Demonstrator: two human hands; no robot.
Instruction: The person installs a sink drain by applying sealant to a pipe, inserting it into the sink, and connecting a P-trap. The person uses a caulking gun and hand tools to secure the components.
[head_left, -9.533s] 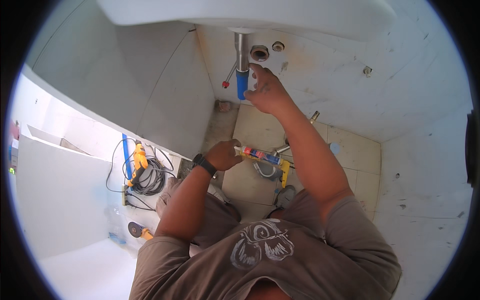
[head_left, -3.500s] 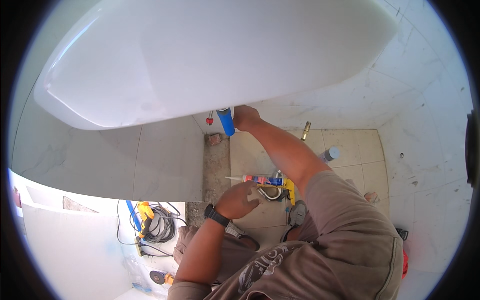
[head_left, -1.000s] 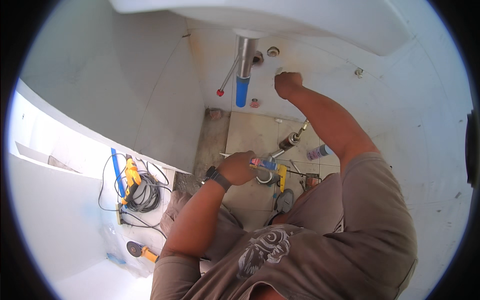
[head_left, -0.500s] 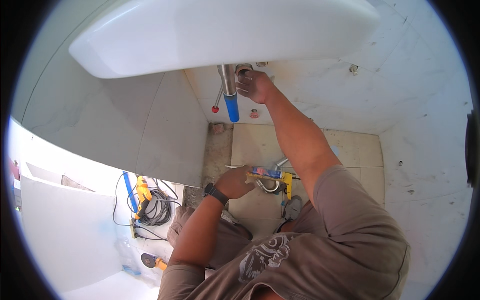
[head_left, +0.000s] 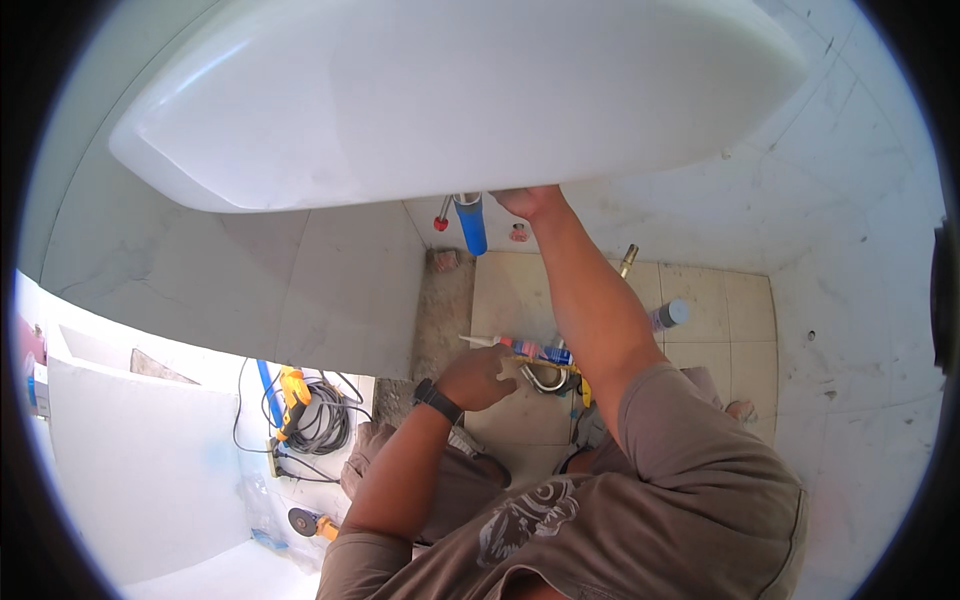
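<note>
Right hand (head_left: 528, 203) at 12 o'clock is half hidden by the sink (head_left: 450, 100), can't tell its fingers; left hand (head_left: 472, 380) at 6, fingers apart, caulk tube (head_left: 540, 352) near, probably for easy reach.

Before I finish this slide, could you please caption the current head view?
Right hand partly hidden by a white basin, beside a blue-ended pipe; open left hand near a nozzled tube.
</note>
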